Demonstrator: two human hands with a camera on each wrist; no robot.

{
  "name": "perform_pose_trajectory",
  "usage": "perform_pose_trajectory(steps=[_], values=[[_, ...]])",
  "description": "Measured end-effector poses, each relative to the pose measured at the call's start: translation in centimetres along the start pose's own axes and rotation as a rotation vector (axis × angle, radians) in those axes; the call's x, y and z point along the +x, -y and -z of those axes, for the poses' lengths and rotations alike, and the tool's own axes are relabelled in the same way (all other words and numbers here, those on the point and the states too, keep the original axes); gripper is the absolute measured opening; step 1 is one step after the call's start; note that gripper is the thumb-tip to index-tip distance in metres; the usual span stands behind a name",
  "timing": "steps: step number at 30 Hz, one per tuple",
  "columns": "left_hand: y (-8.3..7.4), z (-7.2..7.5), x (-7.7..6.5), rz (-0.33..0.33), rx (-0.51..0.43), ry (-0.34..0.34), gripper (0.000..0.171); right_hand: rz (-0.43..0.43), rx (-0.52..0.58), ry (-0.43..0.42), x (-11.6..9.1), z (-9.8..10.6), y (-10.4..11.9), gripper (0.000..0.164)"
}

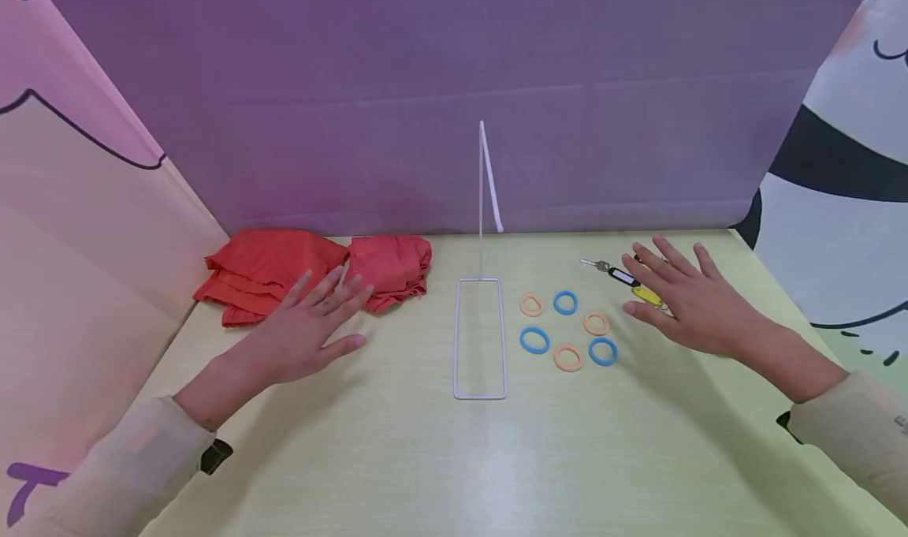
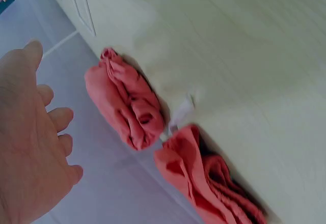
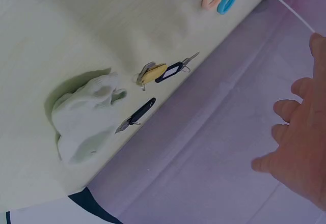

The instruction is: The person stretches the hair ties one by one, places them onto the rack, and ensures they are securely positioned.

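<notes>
My left hand [image 1: 305,336] hovers over the table, fingers spread and holding nothing, near two folded red cloths. The larger red cloth [image 1: 284,262] lies at the back left, the smaller red cloth [image 1: 392,265] just right of it. On the other side my right hand [image 1: 688,300], also spread and holding nothing, is above several tagged keys. A yellow key tag [image 1: 647,296] and a key with a black-framed tag [image 1: 623,277] show beside its fingers. A crumpled white cloth [image 3: 86,119] and another key with a dark tag [image 3: 141,111] appear in the right wrist view.
A white wire stand [image 1: 493,178] with an upright and a slanting top arm rises mid-table from a rectangular base [image 1: 456,340]. Right of it lie blue rings [image 1: 534,352] and peach rings [image 1: 569,369], like hair ties. A purple curtain [image 1: 355,143] hangs behind the table.
</notes>
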State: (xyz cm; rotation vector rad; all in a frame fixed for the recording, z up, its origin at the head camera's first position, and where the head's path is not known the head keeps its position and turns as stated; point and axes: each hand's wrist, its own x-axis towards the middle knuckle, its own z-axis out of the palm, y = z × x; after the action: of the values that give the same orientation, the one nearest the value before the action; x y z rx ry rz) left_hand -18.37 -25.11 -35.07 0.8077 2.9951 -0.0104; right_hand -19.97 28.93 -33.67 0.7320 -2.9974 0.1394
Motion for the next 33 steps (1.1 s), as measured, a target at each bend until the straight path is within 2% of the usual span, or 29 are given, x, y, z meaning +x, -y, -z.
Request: perform_pose_trajectory(steps=[5,9,13,16,19,26,33], values=[[-1.5,-0.6,0.7,-0.022,-0.143,0.034,0.078,-0.011,0.032,0.000,0.6,0.4,0.6,0.075],[-3.2,-1.1,1.9,-0.068,-0.283,0.062,0.077,-0.030,0.048,-0.011,1.7,0.5,1.6,0.072],[-5.1,-2.1,3.1,-0.070,-0.353,0.139,0.076,-0.008,0.091,-0.002,3.1,-0.1,2.5,0.067],[-6.6,-3.1,3.9,-0.054,-0.337,0.203,0.076,-0.015,0.168,0.048,4.1,-0.8,3.2,0.065],[-7.8,-4.0,4.5,-0.050,-0.302,0.226,0.075,-0.024,0.218,0.095,5.0,-1.4,3.8,0.065],[-9.7,-5.4,4.9,-0.015,-0.260,0.207,0.076,-0.047,0.238,0.162,6.4,-2.8,5.1,0.062],[-10.2,-5.9,5.2,0.018,-0.247,0.151,0.075,-0.051,0.212,0.175,7.5,-4.0,5.7,0.062]])
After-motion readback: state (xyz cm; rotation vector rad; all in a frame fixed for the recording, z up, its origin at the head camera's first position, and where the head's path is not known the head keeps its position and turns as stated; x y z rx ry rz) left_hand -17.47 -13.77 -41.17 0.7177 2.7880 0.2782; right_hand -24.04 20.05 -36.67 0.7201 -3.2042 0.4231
